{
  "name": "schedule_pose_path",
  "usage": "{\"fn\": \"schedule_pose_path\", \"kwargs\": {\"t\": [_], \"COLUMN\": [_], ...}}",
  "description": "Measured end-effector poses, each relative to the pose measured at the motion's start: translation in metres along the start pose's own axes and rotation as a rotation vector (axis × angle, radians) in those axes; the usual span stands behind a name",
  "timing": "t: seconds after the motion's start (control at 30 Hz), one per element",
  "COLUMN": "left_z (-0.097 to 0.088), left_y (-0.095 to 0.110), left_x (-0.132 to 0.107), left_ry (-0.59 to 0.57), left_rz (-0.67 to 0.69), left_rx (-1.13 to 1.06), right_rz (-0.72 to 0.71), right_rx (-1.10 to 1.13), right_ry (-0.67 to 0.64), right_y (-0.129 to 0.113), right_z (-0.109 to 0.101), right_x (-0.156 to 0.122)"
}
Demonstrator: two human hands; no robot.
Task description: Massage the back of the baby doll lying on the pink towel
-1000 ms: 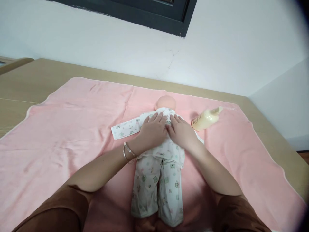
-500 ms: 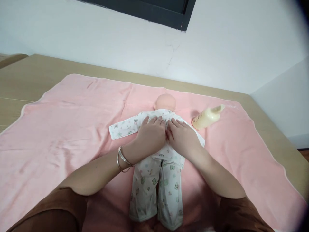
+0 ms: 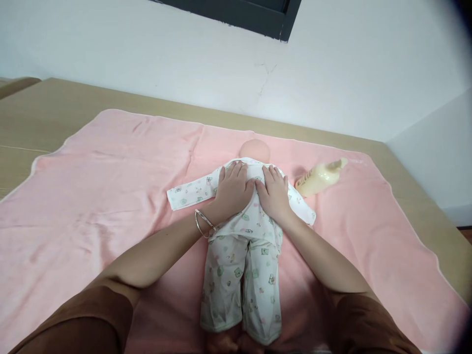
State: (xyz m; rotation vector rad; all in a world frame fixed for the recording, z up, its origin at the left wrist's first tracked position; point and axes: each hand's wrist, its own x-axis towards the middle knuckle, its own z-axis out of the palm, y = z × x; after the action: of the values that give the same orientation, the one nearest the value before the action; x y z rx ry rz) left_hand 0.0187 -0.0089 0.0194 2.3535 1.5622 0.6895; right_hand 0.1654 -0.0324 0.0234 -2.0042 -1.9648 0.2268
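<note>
A baby doll in white printed pyjamas lies on a pink towel, its bald head pointing away from me and its legs toward me. My left hand lies flat on the doll's upper body, fingers stretched out toward the shoulders. My right hand lies flat beside it, thumbs nearly touching. Two thin bangles circle my left wrist. The doll's left sleeve spreads out flat on the towel. Neither hand grips anything.
A cream-yellow bottle lies on its side on the towel, just right of the doll's shoulder. The towel covers a wooden tabletop set against a white wall. A dark window frame sits above.
Both hands have slid up the doll's body toward its shoulders, staying flat and side by side. The view has tilted slightly.
</note>
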Motion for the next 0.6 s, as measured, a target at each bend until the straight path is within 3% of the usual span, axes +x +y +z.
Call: {"fn": "schedule_pose_path", "kwargs": {"t": [0.17,0.37,0.6], "left_z": [0.000,0.000,0.000], "left_y": [-0.005,-0.012,-0.012], "left_x": [0.006,0.011,0.009], "left_ry": [0.034,0.140,0.206], "left_rz": [-0.054,-0.132,-0.238], "left_rx": [-0.157,-0.518,-0.686], "right_rz": [-0.073,-0.384,-0.301], "right_rx": [0.066,0.052,-0.013], "right_ry": [-0.020,0.013,-0.027], "right_y": [-0.010,-0.023,-0.021], "right_z": [-0.004,-0.012,-0.018], "right_x": [-0.011,-0.026,-0.022]}}
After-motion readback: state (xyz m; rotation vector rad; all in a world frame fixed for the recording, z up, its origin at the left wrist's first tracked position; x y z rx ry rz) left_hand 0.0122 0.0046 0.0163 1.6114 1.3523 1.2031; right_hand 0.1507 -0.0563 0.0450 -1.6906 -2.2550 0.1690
